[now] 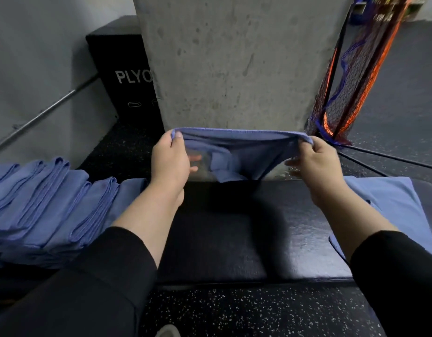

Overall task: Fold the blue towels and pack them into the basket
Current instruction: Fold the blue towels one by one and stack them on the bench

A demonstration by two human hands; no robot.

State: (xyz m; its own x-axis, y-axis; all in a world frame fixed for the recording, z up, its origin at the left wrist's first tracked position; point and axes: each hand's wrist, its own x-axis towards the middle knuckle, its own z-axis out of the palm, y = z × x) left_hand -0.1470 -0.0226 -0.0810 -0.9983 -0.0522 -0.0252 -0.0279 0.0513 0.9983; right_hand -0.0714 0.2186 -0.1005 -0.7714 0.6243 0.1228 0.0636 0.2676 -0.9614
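A bare stretch of the black padded bench point(234, 239) is lying between the folded towel stack point(44, 203) at nine o'clock and a flat towel point(385, 198) at three. Above it, the left hand point(171, 161) and right hand point(317, 166) are pinching the blue towel's point(239, 154) top corners, with it sagging between them before the concrete pillar point(234, 57) at twelve.

Both hands up at centre frame, left hand point(170, 161) and right hand point(316, 164) each pinching a top corner of a blue towel point(237, 154), stretched above the black bench point(234, 227); folded towels point(44, 205) stacked lower left, another towel point(385, 198) at right
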